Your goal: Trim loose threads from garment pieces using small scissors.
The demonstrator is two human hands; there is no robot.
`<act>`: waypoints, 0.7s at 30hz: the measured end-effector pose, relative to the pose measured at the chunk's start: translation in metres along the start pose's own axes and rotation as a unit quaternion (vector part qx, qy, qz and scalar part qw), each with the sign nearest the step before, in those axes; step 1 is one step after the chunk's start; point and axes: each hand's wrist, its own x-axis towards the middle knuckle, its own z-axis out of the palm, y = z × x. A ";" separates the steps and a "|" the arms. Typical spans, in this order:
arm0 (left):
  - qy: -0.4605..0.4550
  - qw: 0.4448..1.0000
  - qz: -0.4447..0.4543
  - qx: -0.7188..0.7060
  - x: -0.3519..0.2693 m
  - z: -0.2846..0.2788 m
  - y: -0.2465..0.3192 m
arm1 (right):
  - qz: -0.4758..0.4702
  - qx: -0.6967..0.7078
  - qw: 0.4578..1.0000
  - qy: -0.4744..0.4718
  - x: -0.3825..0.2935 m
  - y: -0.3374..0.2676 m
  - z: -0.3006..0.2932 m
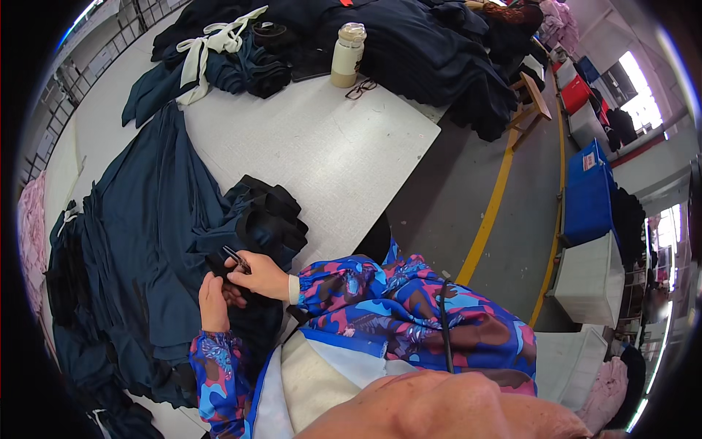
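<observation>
My right hand [262, 275] grips small metal thread snips [237, 258], their blades pointing up and left over dark cloth. Just below it, my left hand [215, 303] pinches a dark edge of a navy garment [159, 230], its fingers partly hidden by the cloth. The two hands are close together. The garment spreads in long folds over the table on the left. A bunched stack of garment ends with black bands [274, 219] lies beyond my right hand.
On the pale table [307, 142] stand a cream bottle [347, 55] and folded eyeglasses [361, 89]. A navy bundle tied with white cloth [219, 41] and a large dark garment pile [417, 49] lie at the back. Right, across a yellow-lined aisle, are a wooden stool [529, 104] and blue bin [589, 197].
</observation>
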 end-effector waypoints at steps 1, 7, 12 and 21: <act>0.000 1.000 -0.003 -0.016 0.000 -0.001 -0.001 | 0.000 -0.001 1.000 0.000 0.000 0.000 0.000; -0.018 0.999 0.029 -0.009 0.000 0.001 0.002 | -0.023 -0.020 1.000 -0.004 0.002 0.003 -0.001; -0.020 0.995 0.087 0.041 0.006 -0.006 -0.007 | -0.033 -0.046 0.998 0.016 -0.002 -0.005 0.002; 0.001 0.995 0.101 -0.023 -0.002 -0.004 -0.003 | -0.051 -0.093 0.993 0.045 0.010 0.012 -0.004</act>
